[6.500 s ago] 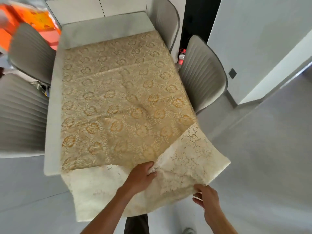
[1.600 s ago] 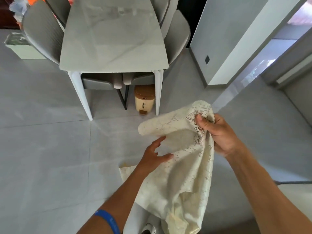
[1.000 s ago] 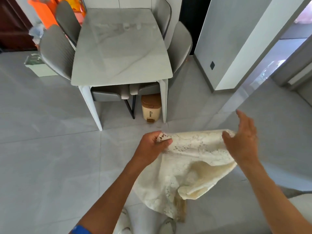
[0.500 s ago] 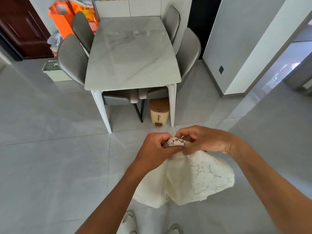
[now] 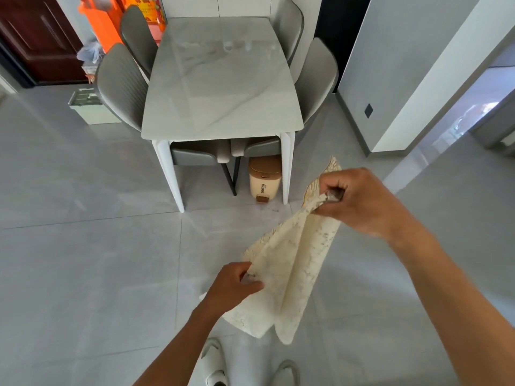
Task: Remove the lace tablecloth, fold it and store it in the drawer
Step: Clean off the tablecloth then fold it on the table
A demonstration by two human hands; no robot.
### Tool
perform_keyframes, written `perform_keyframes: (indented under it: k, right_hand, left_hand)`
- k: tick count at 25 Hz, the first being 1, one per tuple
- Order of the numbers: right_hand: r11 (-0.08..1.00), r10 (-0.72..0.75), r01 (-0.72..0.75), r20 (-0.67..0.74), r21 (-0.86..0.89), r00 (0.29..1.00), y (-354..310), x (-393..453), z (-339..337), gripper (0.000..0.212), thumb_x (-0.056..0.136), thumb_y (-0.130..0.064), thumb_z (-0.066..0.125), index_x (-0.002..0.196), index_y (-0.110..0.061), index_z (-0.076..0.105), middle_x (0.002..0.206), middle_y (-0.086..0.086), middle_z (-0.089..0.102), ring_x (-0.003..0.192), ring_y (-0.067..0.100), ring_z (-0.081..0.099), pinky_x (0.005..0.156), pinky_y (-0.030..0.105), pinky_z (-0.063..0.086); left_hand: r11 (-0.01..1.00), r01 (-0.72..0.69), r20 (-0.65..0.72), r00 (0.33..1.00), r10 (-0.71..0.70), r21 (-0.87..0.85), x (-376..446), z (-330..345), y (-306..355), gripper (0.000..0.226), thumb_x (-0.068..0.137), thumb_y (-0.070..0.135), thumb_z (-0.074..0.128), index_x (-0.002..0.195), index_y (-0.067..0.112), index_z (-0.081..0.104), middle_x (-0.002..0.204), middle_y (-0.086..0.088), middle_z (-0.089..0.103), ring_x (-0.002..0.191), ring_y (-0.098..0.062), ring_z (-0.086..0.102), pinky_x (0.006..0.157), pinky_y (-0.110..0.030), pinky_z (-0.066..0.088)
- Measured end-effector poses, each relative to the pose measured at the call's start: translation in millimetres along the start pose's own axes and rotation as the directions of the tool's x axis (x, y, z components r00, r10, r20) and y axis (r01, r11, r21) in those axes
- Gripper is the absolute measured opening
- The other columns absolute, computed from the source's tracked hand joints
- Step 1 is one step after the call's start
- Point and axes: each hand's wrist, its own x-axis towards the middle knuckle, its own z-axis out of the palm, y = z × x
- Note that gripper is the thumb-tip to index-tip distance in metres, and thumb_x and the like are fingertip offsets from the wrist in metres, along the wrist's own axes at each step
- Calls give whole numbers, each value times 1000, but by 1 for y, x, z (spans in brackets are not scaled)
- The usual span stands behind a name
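Note:
The cream lace tablecloth [image 5: 292, 263] hangs in the air in front of me, folded into a narrow slanted bundle above the floor. My right hand [image 5: 359, 201] pinches its upper end, up and to the right. My left hand [image 5: 232, 286] grips the lower left edge, closer to my body. The cloth is stretched between both hands, and its loose bottom droops toward my feet. No drawer is in view.
The bare grey marble table [image 5: 223, 79] stands ahead with grey chairs [image 5: 122, 84] tucked around it. A small beige bin [image 5: 264, 178] sits under its near right corner. A white wall corner [image 5: 418, 79] is at right, a dark door [image 5: 41, 37] at far left.
Over the frames the cloth came off the table and was gathered. Half a second ago both hands met at one spot; now they have drawn apart, right hand up, left hand down.

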Motion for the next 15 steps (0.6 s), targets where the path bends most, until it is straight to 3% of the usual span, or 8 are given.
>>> perform_keyframes:
  k: [1, 3, 5, 7, 10, 12, 13, 15]
  right_hand:
    - [1000, -3, 3, -14, 0, 1000, 5, 0, -7, 32, 67, -14, 83, 61, -6, 53, 50, -7, 37, 47, 9, 34, 44, 14, 27]
    - [996, -30, 29, -11, -82, 1000, 19, 1, -17, 32, 68, -7, 82, 62, -6, 51, 52, -7, 38, 47, 10, 33, 46, 14, 25]
    - [971, -43, 39, -12, -237, 999, 43, -2, -23, 26, 71, 2, 78, 66, -5, 53, 60, -6, 44, 56, 14, 40, 54, 23, 33]
    - [935, -53, 26, -67, -353, 996, 72, -10, -29, 18, 70, 17, 67, 69, -1, 62, 71, 6, 57, 70, 28, 54, 61, 32, 41]
    - [897, -49, -86, -291, -433, 955, 100, -7, -29, 28, 67, 24, 57, 75, 1, 70, 103, 20, 65, 95, 46, 58, 71, 40, 46]
    - [854, 14, -227, -417, -467, 909, 91, 7, -13, 47, 71, 16, 57, 111, -6, 69, 142, 21, 48, 121, 48, 48, 88, 51, 46]
    - [856, 37, -230, -388, -463, 921, 79, 10, 2, 64, 69, 15, 57, 128, -11, 60, 151, 18, 39, 128, 44, 44, 93, 52, 45]
    - [920, -42, -36, -190, -390, 981, 53, -6, 44, 81, 66, 14, 50, 140, -19, 48, 152, 9, 42, 123, 34, 52, 91, 49, 49]
  left_hand:
    - [997, 68, -2, 998, -67, 22, -5, 8, -19, 29, 81, 27, 75, 78, 0, 64, 67, -7, 60, 62, -14, 48, 63, -33, 39]
    - [980, 175, -79, 980, -182, -97, -14, 21, -40, 25, 90, 18, 68, 71, 6, 57, 63, 0, 51, 61, -12, 43, 65, -33, 37]
    - [969, 153, -160, 970, -185, -194, -18, 23, -36, 25, 95, 17, 62, 73, 11, 52, 65, 1, 48, 63, -13, 45, 68, -34, 39]
    - [996, -3, -203, 979, -14, -86, -23, 8, -17, 25, 96, 24, 61, 73, 29, 52, 66, 6, 54, 63, -5, 50, 65, -24, 40]
    - [945, -290, -127, 942, 309, 150, -39, -10, 38, 26, 95, 38, 56, 72, 44, 45, 69, 20, 56, 64, -2, 55, 59, -11, 38]
    - [895, -407, -19, 909, 417, 183, -45, -1, 78, 20, 95, 44, 51, 77, 41, 47, 76, 18, 59, 69, -6, 57, 60, -15, 41]
    - [892, -420, 0, 905, 426, 166, -45, 5, 92, 20, 96, 43, 51, 77, 39, 46, 75, 14, 59, 68, -9, 56, 61, -20, 43]
    - [911, -398, -8, 916, 401, 111, -39, 14, 109, 24, 96, 36, 54, 75, 31, 46, 68, 7, 57, 62, -14, 51, 61, -26, 42]
